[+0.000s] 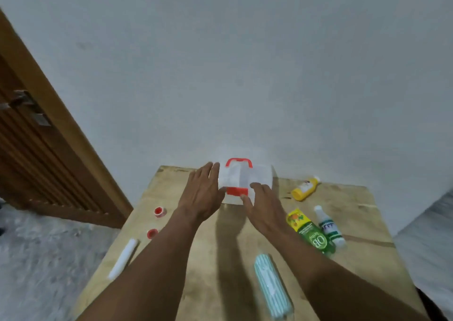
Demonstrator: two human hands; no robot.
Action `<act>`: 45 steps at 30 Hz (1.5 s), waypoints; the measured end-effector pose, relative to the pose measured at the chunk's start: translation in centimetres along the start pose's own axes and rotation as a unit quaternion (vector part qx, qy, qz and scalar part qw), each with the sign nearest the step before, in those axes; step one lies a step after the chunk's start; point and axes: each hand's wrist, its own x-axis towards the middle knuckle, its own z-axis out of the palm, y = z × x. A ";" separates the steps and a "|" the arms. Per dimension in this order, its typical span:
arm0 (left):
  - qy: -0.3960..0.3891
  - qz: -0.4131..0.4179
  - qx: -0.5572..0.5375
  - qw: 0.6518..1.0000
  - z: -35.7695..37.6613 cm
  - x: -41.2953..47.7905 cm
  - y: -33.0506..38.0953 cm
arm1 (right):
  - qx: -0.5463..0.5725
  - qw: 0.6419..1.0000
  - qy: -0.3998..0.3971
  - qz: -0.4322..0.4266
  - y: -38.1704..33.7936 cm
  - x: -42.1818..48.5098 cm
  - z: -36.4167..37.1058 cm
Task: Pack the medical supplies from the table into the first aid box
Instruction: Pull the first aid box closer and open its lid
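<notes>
1. Far left: brown wooden door [29,154], slatted panel, metal latch. Grey speckled floor [49,252] below it.
2. Worktop [208,259]: pale wood, worn and scuffed, its far edge against a plain grey-white wall [245,63].
3. Left edge of worktop: white cylindrical roll [124,257] lying flat, long and thin, smooth finish.
4. Beyond it: two small round red-and-white tape rolls [160,211], one behind the other, a little apart. Blurred, no finer detail.
5. Left hand [201,193]: open, fingers straight and together, flat against the left side of the box. Not gripping.
6. First aid box [244,182]: centre back of worktop, near the wall. White translucent plastic, rounded corners, red carry handle on top, red latch on the front face. Lid closed.
7. Right hand [263,206]: open, fingers loosely spread, fingertips at the box's front right corner beside the red latch. Holds nothing.
8. Between the forearms, near edge: teal-and-white striped roll [272,287] in clear wrap, lying lengthwise.
9. Right of the right hand: green-and-yellow packet [310,231], glossy, printed label, lying flat. Partly covered by the forearm at its near end.
10. Just beside it, touching or nearly: white bottle [328,227] with green label, on its side.
11. Back right: yellow bottle [305,188], on its side, well apart from the box.
12. Both forearms cross the middle of the worktop; shadows fall under them.
</notes>
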 end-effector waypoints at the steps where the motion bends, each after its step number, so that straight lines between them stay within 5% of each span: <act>1: -0.006 0.018 -0.006 1.000 0.7 1.0 -0.9 | 0.009 0.999 0.014 0.032 -0.2 -0.1 1.2; 7: -0.039 0.117 -0.045 0.991 4.5 4.8 -4.7 | 0.168 0.955 0.100 0.224 -2.1 -0.4 7.6; 14: -0.034 0.186 -0.099 0.977 8.5 5.8 -8.0 | 0.313 0.883 0.193 0.293 -4.5 1.3 11.2; 24: 0.053 0.200 -0.158 0.966 10.4 6.2 -8.6 | 0.562 0.705 0.259 0.345 -5.1 3.2 12.5; 36: 0.101 0.205 -0.154 0.961 10.8 6.4 -8.4 | 0.583 0.678 0.283 0.346 -4.8 4.6 13.8; 45: 0.102 0.196 -0.179 0.959 10.4 6.1 -8.1 | 0.468 0.755 0.328 0.321 -4.9 3.5 13.6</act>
